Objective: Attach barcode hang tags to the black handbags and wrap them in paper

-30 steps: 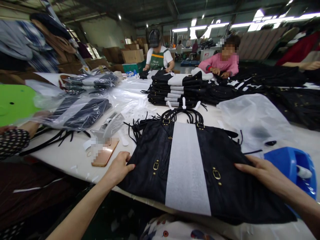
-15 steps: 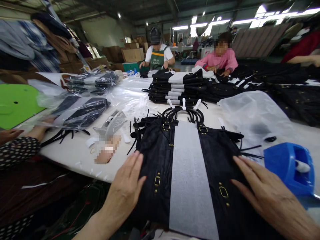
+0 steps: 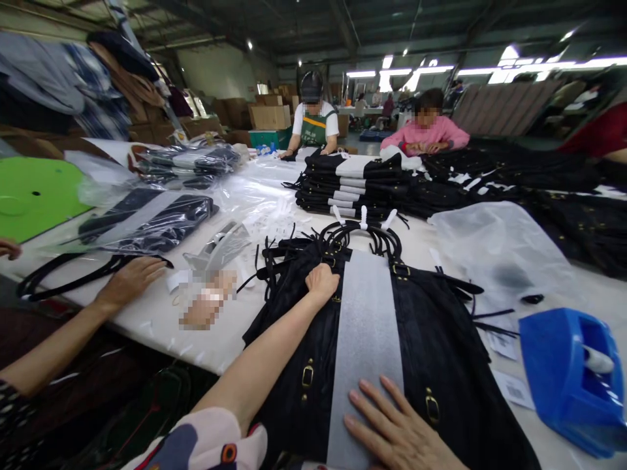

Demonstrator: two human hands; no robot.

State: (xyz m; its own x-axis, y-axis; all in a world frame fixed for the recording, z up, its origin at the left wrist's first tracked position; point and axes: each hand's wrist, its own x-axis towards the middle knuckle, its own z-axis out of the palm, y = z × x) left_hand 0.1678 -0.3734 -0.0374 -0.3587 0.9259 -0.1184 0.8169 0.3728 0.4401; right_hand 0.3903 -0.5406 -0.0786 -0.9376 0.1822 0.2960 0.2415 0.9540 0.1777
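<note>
A black bag (image 3: 441, 352) with a white paper strip (image 3: 365, 326) down its middle lies flat on the white table (image 3: 147, 313) in front of me. Its looped handles (image 3: 362, 235) point away from me. My left hand (image 3: 322, 282) reaches across to the bag's upper part, just left of the strip, with the fingers curled down into the fabric. My right hand (image 3: 392, 427) lies flat on the lower end of the strip, fingers spread, holding nothing.
A blue tape dispenser (image 3: 568, 378) stands at the right. A clear plastic bag (image 3: 494, 241) lies beyond it. A stack of bags (image 3: 353, 179) sits mid-table, wrapped bags (image 3: 147, 222) at the left. A co-worker's hand (image 3: 130, 277) rests beside a black strap. Two people work at the far end.
My left hand has moved from the bag's lower left edge up to its top near the handles. My right hand has slid left onto the white strip. The co-worker's hand has come closer.
</note>
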